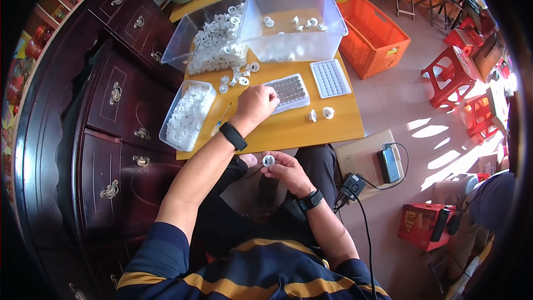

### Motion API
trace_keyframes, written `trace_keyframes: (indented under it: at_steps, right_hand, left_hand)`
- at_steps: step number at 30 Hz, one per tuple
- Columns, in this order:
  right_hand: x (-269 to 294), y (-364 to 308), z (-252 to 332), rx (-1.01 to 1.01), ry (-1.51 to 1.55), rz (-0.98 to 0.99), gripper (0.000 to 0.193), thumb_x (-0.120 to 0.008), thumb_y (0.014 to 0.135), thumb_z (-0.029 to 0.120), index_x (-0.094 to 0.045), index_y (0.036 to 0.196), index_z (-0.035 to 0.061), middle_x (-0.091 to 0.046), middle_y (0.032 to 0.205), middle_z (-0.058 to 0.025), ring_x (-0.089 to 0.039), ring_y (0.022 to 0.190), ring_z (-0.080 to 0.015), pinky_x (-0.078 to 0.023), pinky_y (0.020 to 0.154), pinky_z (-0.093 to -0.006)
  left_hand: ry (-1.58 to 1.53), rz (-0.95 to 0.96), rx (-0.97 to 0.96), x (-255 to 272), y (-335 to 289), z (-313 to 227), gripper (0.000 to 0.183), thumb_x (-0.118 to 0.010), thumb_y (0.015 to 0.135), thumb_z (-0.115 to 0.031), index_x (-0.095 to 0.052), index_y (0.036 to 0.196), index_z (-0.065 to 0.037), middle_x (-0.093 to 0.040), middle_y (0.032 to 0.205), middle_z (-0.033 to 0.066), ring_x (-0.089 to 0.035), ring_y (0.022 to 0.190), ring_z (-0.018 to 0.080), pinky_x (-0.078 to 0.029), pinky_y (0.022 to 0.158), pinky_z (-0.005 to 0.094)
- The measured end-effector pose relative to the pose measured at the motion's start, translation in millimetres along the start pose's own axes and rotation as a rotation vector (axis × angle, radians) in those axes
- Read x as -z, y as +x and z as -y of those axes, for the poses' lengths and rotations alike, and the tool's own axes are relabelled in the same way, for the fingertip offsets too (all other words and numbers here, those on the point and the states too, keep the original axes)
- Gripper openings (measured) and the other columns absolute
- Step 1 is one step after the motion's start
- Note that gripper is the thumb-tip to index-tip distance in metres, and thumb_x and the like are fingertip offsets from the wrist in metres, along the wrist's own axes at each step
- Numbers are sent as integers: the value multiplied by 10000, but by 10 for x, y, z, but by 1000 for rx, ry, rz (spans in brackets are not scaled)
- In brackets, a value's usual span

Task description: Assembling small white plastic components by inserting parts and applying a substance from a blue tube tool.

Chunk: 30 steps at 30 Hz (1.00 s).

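Observation:
Over the near-left edge of a white tray with rows of small grey parts, my left hand is closed, its fingertips pinched; what they hold, if anything, is hidden. Below the table's front edge, my right hand grips a small round white plastic piece with a grey and dark middle, between thumb and fingers. Several similar white pieces lie loose beyond my left hand. Two more, including a white piece, sit on the table right of the tray.
A tub of clear small parts stands at the table's left. Behind are a bin heaped with white rings and a clear bin with a few pieces. A second tray, a thin tool, an orange crate and a dark cabinet surround.

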State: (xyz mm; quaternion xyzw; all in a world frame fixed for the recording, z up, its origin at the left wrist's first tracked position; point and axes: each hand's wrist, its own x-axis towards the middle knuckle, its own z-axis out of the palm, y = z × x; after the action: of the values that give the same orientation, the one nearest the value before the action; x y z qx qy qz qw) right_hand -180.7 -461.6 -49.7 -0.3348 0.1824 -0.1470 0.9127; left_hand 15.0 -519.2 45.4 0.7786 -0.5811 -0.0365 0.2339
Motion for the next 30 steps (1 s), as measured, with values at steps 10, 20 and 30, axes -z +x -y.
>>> trace_keyframes:
  at_steps: [10,20,30]
  right_hand:
    - [-4,-46,100,-69,261,58,353,-443,1001,46,-486,1341,-39,-624,1220,-151,-669,1027,-241,-553,907,-328]
    - [5,34,-20,-40,221,133,350,-493,1011,94,-492,1342,-18,-630,1193,-106,-661,1013,-185,-552,895,-299]
    - [-17,16,-97,-47,42,110,352,-560,985,98,-526,1321,-5,-637,1185,-83,-653,1004,-151,-550,873,-272]
  left_hand:
    - [-138,-48,-164,309,-508,-124,63,-670,776,-133,-678,735,-87,-664,715,89,-667,656,286,-529,589,391]
    - [-61,-186,-249,281,-1557,-78,75,-707,752,-57,-646,751,-100,-608,717,52,-630,643,254,-504,554,353]
    - [16,-151,-230,190,-1769,-37,73,-699,752,-84,-629,744,-101,-599,712,50,-627,645,253,-511,559,362]
